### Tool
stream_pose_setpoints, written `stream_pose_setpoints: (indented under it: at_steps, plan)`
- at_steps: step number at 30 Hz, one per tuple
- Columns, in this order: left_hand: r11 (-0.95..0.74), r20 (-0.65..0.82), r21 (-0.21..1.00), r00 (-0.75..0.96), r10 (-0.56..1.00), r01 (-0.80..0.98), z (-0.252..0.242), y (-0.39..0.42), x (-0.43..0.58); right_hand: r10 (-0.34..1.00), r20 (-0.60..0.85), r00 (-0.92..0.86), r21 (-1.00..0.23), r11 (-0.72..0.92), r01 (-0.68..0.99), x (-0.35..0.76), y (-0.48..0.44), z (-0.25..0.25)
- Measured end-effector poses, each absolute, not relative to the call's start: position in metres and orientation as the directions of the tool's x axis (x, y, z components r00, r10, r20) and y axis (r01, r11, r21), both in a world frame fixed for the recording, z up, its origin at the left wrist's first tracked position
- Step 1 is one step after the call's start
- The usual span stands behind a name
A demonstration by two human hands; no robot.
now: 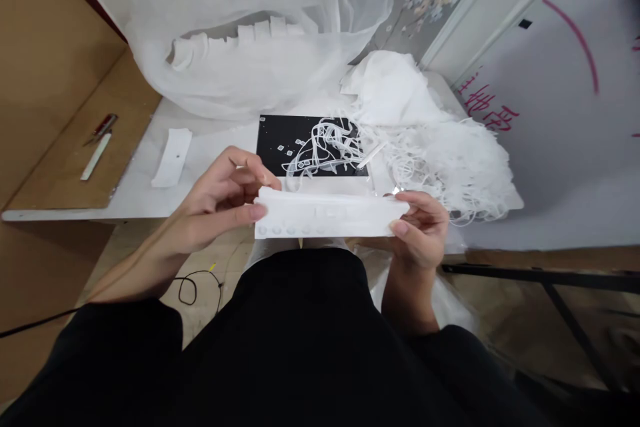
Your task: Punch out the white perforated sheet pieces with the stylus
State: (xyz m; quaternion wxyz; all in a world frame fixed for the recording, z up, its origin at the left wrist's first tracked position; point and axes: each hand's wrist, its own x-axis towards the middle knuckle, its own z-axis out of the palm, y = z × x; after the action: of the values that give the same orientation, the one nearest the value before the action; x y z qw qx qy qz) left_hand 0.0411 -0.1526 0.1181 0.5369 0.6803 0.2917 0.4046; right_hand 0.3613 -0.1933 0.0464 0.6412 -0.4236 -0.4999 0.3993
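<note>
Between my two hands I hold a long white folded strip (330, 219), stretched level in front of my body just beyond the table's near edge. Faint round marks run along its lower left part, and a small rectangle shows near its middle. My left hand (225, 197) pinches the left end, thumb in front. The right end is gripped by my right hand (420, 223), also with the thumb in front. Behind the strip lies a black mat (280, 137) with small white cut squares and tangled white trimmings (330, 143) on it.
A white piece with a small hole (173, 157) lies at left on the white table. On cardboard (65, 173) rest a white-handled tool (96, 157) and a red tool (105, 125). A large translucent bag (250, 73) of white pieces stands behind; a trimmings heap (450, 160) lies right.
</note>
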Motion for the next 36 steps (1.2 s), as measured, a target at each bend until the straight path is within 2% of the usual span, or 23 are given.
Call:
stream_pose_setpoints:
  at_steps: [2,4,6,8,10,15,18,25,31,36]
  plan:
    - [-0.325,0.275,0.946,0.505,0.818,0.013,0.118,-0.150,0.041,0.920,0.353,0.169,-0.932,0.361,-0.023,0.364,-0.191,0.043]
    - [-0.475,0.355,0.872,0.514,0.781,0.119,0.112,-0.144,0.040,0.898,0.417,0.141,-0.909,0.408,0.086,0.367,-0.186,0.037]
    - [-0.661,0.450,0.695,0.546,0.707,0.283,0.099,-0.134,0.039,0.862,0.500,0.079,-0.843,0.464,0.271,0.369,-0.176,0.027]
    - [-0.774,0.494,0.482,0.602,0.627,0.411,0.082,-0.122,0.036,0.822,0.568,-0.033,-0.724,0.519,0.455,0.368,-0.162,0.011]
    - [-0.810,0.453,0.397,0.676,0.581,0.431,0.064,-0.111,0.031,0.796,0.589,-0.140,-0.627,0.559,0.543,0.365,-0.148,-0.008]
    - [-0.757,0.210,0.418,0.758,0.618,0.501,0.028,-0.098,0.018,0.824,0.507,-0.253,-0.599,0.548,0.584,0.355,-0.129,-0.050]
    - [-0.733,0.153,0.439,0.761,0.631,0.520,0.014,-0.097,0.016,0.880,0.404,-0.250,-0.631,0.466,0.621,0.355,-0.131,-0.059]
    - [-0.814,0.199,0.306,0.803,0.562,0.493,0.004,-0.080,0.019,0.892,0.372,-0.257,-0.652,0.449,0.611,0.353,-0.132,-0.060]
    - [-0.872,0.344,0.263,0.804,0.484,0.412,-0.004,-0.070,0.024,0.899,0.369,-0.236,-0.683,0.435,0.587,0.352,-0.131,-0.061]
    - [-0.869,0.371,0.266,0.788,0.491,0.416,-0.004,-0.065,0.023,0.901,0.363,-0.239,-0.693,0.432,0.577,0.353,-0.131,-0.060]
